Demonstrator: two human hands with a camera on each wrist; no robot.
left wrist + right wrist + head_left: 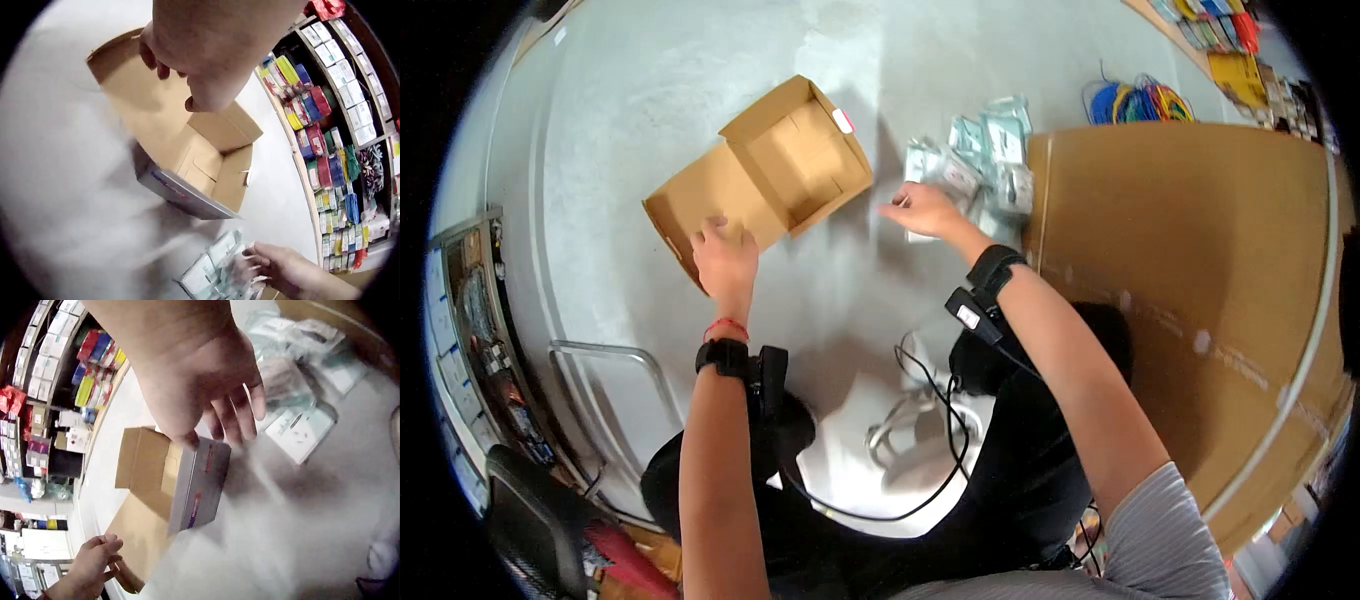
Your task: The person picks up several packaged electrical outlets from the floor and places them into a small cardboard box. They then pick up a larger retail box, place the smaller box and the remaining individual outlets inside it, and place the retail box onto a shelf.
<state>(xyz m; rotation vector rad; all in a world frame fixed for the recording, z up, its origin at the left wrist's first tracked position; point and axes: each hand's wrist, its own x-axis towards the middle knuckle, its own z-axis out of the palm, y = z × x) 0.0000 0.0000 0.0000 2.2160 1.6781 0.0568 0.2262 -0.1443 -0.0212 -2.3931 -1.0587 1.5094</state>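
Observation:
An open cardboard box [800, 165], empty inside with its lid [710, 190] folded back flat, lies on the pale floor. My left hand [727, 265] is over the lid's near part, fingers loosely bent and nothing in them. Between the box and a pile of clear and pale-green plastic packets [990, 150] is my right hand [930, 212]. Its fingers are relaxed and apart in the right wrist view, with an empty palm [212, 378]. The box's grey printed side [203, 481] shows beyond those fingertips.
A large brown carton [1190, 230] stands right of the packets. Coiled coloured cables [1140, 103] lie behind it. Shelves of boxed goods [337, 81] line the far side. A metal tube frame [615, 350] and an office chair [535, 520] are at the left.

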